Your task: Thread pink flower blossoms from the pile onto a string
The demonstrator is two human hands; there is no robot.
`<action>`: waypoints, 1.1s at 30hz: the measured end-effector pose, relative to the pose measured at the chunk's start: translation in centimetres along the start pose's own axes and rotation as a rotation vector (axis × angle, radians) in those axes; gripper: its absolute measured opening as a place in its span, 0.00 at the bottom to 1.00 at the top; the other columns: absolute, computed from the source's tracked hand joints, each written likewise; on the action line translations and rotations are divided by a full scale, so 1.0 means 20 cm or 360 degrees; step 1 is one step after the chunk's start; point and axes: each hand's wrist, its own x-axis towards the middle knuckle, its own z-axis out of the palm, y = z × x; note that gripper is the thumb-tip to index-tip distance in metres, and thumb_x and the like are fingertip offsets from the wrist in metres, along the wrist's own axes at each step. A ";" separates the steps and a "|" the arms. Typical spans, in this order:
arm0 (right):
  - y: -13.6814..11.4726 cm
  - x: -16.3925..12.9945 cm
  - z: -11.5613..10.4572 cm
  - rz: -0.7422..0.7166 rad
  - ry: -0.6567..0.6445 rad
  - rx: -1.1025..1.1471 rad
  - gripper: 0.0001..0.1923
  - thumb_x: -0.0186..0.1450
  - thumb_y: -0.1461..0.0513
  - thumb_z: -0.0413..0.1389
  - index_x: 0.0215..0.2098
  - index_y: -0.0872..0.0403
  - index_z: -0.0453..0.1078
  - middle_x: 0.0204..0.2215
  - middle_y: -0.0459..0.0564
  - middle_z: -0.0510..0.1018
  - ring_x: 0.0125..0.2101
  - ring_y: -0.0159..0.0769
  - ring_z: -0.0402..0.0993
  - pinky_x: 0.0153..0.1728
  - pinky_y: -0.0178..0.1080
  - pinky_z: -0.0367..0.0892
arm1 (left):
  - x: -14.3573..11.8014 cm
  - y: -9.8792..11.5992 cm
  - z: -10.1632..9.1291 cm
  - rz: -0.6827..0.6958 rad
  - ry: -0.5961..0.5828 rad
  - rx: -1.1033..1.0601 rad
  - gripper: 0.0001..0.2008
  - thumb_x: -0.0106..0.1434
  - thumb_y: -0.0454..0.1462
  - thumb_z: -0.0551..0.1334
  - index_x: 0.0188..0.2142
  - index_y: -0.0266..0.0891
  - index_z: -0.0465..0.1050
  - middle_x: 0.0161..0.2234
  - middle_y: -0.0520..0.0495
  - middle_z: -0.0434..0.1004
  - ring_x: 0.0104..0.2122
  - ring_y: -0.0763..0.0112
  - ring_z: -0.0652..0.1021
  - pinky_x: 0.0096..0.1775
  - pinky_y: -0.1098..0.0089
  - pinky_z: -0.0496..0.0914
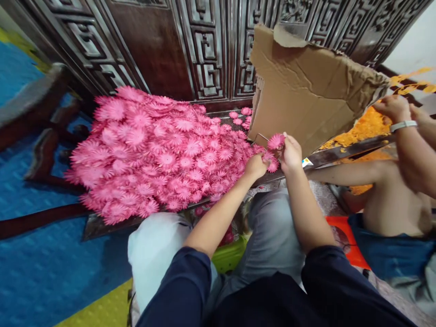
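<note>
A large heap of pink artificial flower heads [163, 154] lies along a dark wooden ledge in front of me. My right hand [292, 153] is closed, pinching a single pink flower [275, 141] at its fingertips. Just left of it, my left hand [257, 166] is closed at the right end of the heap. Pink petals show around its fingers, but what they grip is hidden. A thin bent wire [261, 135] sticks up between the hands. Behind them leans a torn cardboard sheet [303, 91].
At the right, another person's hand [395, 109] with a wristband is near orange flower pieces [361, 127]. Carved dark wood panels [207, 59] rise behind the ledge. A green container [230, 256] sits between my knees, and a red stool [347, 240] stands at the right.
</note>
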 end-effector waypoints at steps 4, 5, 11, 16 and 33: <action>0.00 0.01 0.00 -0.0012 0.0067 0.0011 0.17 0.49 0.51 0.63 0.22 0.54 0.64 0.13 0.35 0.64 0.14 0.21 0.57 0.18 0.29 0.52 | 0.08 -0.04 0.00 0.0052 0.0023 0.0132 0.20 0.57 0.36 0.61 0.49 0.32 0.71 0.47 0.33 0.75 0.49 0.55 0.75 0.50 0.61 0.65; 0.01 0.01 0.00 -0.0006 0.0056 0.0008 0.16 0.50 0.52 0.63 0.22 0.54 0.64 0.13 0.35 0.64 0.15 0.22 0.57 0.18 0.29 0.52 | 0.08 -0.06 -0.01 0.0057 0.0064 0.0144 0.19 0.59 0.36 0.60 0.49 0.32 0.71 0.48 0.33 0.75 0.49 0.55 0.74 0.51 0.60 0.65; 0.03 -0.06 0.09 -0.0046 -0.0110 -0.0072 0.12 0.51 0.54 0.62 0.23 0.54 0.69 0.15 0.36 0.66 0.17 0.22 0.57 0.21 0.30 0.54 | -0.04 -0.09 -0.24 0.0182 0.0611 -0.0087 0.13 0.65 0.35 0.51 0.45 0.34 0.70 0.44 0.41 0.76 0.44 0.69 0.75 0.47 0.70 0.67; 0.04 -0.22 0.26 -0.0222 -0.0443 -0.0039 0.08 0.53 0.56 0.61 0.27 0.52 0.74 0.25 0.41 0.75 0.27 0.26 0.68 0.34 0.32 0.64 | -0.27 -0.07 -0.43 0.0513 0.0950 -0.0248 0.08 0.63 0.40 0.58 0.36 0.39 0.72 0.34 0.49 0.74 0.34 0.73 0.73 0.40 0.72 0.68; 0.13 -0.42 0.53 0.0235 -0.0765 0.0415 0.15 0.47 0.53 0.66 0.28 0.49 0.70 0.23 0.38 0.71 0.25 0.25 0.66 0.33 0.33 0.66 | -0.45 -0.17 -0.65 0.0392 0.1199 -0.0161 0.06 0.61 0.34 0.59 0.31 0.38 0.75 0.31 0.50 0.77 0.34 0.73 0.76 0.40 0.71 0.70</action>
